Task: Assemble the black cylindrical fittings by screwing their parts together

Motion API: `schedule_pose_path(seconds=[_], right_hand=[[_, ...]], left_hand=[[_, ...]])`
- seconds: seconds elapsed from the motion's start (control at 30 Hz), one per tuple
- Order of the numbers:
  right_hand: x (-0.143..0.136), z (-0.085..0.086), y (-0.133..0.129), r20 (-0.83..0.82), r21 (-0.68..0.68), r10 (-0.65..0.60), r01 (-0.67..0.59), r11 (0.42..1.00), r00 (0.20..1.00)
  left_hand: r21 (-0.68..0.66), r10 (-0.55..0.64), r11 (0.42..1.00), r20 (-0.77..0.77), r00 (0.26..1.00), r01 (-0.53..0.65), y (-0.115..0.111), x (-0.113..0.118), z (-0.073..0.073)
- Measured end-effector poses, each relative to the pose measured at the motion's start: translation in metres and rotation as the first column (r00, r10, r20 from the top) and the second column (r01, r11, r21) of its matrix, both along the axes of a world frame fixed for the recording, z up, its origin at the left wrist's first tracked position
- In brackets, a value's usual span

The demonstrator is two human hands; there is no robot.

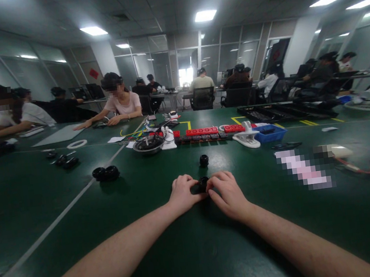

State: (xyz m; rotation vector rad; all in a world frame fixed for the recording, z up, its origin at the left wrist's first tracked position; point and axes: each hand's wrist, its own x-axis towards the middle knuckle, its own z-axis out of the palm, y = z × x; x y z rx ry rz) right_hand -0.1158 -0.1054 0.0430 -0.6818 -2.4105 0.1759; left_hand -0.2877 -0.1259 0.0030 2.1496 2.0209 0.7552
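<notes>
Centrally, black round part [204, 182] held between left grip [183, 194] and right grip [227, 194].

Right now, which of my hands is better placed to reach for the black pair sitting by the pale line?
Probably your left hand: the black pair sits on its side, while your right hand is farther across. Both hands are at the small black part between them, though.

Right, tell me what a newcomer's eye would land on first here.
Probably the left hand and right hand near the centre, their fingers meeting at a small black part over the green table. Next, perhaps, the bright red strips in a row farther back, with a blue box to their right.
</notes>
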Motion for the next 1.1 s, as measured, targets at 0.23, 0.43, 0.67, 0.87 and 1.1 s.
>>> schedule_pose_path(seconds=[0.23, 0.43, 0.67, 0.87, 1.1], right_hand=[[0.000, -0.002, 0.006, 0.025, 0.028, -0.079, 0.078, 0.997, 0.997], [0.001, -0.002, 0.012, 0.044, 0.048, -0.133, 0.131, 0.990, 0.990], [0.001, -0.004, 0.016, 0.078, 0.063, -0.174, 0.169, 0.984, 0.982], [-0.002, -0.007, 0.015, 0.111, 0.081, -0.180, 0.172, 0.982, 0.977], [-0.005, -0.007, 0.014, 0.099, 0.043, -0.181, 0.177, 0.983, 0.979]], left_hand=[[0.002, 0.015, 1.000, 0.002, 1.000, -0.015, 0.000, 0.000, 0.001], [-0.019, 0.023, 1.000, -0.007, 1.000, -0.023, -0.002, 0.001, 0.003], [-0.020, 0.000, 1.000, 0.010, 1.000, 0.000, -0.001, 0.000, 0.003], [0.004, -0.042, 0.999, 0.011, 0.999, 0.042, -0.001, 0.001, 0.002], [0.028, -0.077, 0.997, 0.008, 0.997, 0.077, -0.001, 0.002, 0.001]])
